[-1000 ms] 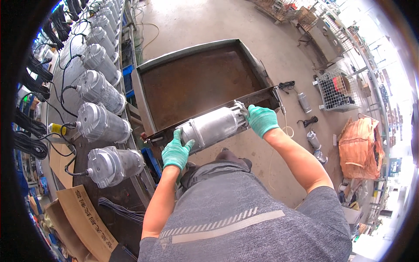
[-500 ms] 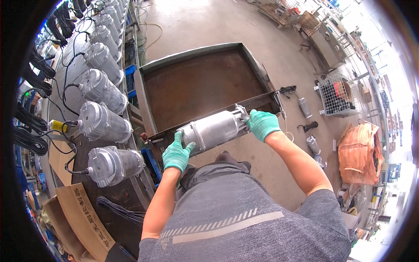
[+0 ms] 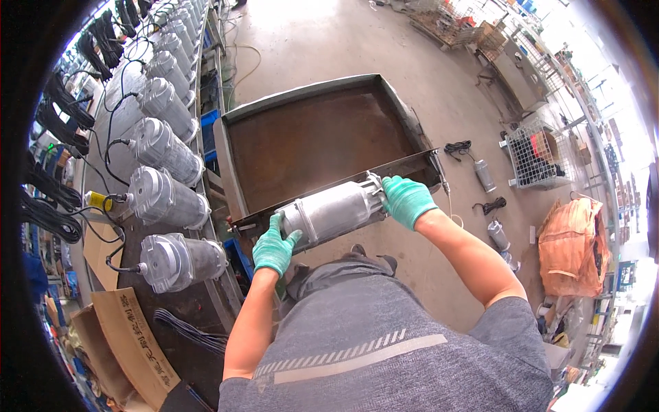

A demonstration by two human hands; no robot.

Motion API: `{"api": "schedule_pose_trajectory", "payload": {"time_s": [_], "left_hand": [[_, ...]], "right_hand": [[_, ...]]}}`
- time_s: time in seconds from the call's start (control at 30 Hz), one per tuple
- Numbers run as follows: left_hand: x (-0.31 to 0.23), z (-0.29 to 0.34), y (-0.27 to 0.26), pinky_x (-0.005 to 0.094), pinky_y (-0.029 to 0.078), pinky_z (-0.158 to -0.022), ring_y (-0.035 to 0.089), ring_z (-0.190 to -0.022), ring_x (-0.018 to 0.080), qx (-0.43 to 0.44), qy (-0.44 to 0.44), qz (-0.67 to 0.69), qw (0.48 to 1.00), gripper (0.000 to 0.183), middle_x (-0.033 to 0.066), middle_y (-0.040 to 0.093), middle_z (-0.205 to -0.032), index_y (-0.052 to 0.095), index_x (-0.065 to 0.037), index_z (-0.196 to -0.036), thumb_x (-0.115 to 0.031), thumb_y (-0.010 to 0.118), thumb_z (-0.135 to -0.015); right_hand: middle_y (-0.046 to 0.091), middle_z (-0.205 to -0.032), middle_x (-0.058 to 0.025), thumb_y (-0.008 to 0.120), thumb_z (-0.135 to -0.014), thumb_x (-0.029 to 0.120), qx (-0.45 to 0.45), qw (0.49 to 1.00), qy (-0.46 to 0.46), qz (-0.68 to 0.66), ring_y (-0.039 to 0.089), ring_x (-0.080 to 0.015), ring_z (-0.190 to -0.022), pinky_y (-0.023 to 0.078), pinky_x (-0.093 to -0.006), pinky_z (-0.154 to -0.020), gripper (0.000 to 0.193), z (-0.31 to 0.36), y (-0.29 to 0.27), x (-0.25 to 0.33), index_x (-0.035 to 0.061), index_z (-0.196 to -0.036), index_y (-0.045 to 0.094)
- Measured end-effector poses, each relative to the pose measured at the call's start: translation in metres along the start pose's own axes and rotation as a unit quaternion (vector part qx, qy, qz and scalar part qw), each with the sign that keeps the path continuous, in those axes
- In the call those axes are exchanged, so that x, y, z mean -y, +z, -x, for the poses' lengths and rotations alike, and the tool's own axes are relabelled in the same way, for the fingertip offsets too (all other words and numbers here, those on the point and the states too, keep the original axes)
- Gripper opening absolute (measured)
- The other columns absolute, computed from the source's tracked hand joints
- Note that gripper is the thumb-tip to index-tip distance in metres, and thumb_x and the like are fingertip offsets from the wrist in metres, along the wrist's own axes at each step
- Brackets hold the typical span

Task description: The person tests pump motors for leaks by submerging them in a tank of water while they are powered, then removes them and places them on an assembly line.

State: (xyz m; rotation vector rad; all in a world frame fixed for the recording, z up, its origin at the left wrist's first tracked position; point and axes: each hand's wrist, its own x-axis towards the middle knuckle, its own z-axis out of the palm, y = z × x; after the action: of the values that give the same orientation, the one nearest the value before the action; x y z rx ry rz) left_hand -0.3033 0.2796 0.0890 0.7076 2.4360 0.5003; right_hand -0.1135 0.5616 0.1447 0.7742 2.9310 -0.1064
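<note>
Between my two green-gloved hands lies a silver metal pump body point(image 3: 333, 210), a ribbed-end cylinder tilted up to the right. It is over the near rim of a large dark metal tank point(image 3: 322, 141); whether it rests on the rim I cannot tell. My left hand point(image 3: 275, 246) is closed round the wide flanged end, thumb toward me. At the narrower, slotted end my right hand point(image 3: 408, 200) grips from the right, its fingertips partly hidden behind the metal.
On the left bench stand rows of similar silver pumps point(image 3: 180, 262) with black cables point(image 3: 48, 216). A cardboard box point(image 3: 134, 343) is near left. On the floor at right are loose pumps point(image 3: 484, 176), a wire basket point(image 3: 539, 154) and an orange wrapped bundle point(image 3: 574, 247).
The pump has shifted slightly left and downward in the picture, with both hands still on it. The right hand has closed further over the slotted end. The view has shifted a little.
</note>
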Motion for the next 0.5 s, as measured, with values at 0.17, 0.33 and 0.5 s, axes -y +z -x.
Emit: {"api": "schedule_pose_trajectory", "payload": {"time_s": [0.17, 0.33, 0.5], "left_hand": [[0.006, 0.000, 0.007, 0.0538, 0.054, -0.094, 0.069, -0.109, 0.0455, -0.017, 0.004, 0.014, 1.000, 0.073, 0.0234, 0.073, -0.118, 0.044, -0.024, -0.151, -0.049, 0.076, -0.091], [0.012, 0.000, 0.013, 0.0532, 0.054, -0.092, 0.070, -0.108, 0.0463, -0.024, 0.001, 0.005, 1.000, 0.072, 0.0246, 0.073, -0.118, 0.042, -0.027, -0.152, -0.045, 0.077, -0.092], [0.006, 0.003, 0.014, 0.0511, 0.054, -0.092, 0.070, -0.109, 0.0449, -0.034, 0.013, 0.012, 0.999, 0.068, 0.0258, 0.072, -0.119, 0.043, -0.026, -0.151, -0.040, 0.077, -0.093]], "right_hand": [[0.075, -0.086, -0.0202, 0.050, -0.105, 0.042, 0.060, 0.998, 0.010, 0.002, 0.075, -0.0384, -0.080, 0.058, -0.0502, -0.072, 0.044, -0.003, -0.004, -0.002, 0.0044, -0.098, 0.072], [0.071, -0.112, -0.0148, 0.066, -0.095, 0.030, -0.005, 0.995, -0.097, 0.028, 0.072, -0.0318, -0.100, 0.059, -0.0429, -0.084, 0.035, 0.002, -0.019, 0.004, 0.0122, -0.125, 0.067], [0.069, -0.118, -0.0134, 0.065, -0.092, 0.018, 0.070, 0.981, -0.140, 0.111, 0.071, -0.0304, -0.107, 0.058, -0.0428, -0.086, 0.024, -0.006, -0.013, -0.005, 0.0125, -0.113, 0.075]]}}
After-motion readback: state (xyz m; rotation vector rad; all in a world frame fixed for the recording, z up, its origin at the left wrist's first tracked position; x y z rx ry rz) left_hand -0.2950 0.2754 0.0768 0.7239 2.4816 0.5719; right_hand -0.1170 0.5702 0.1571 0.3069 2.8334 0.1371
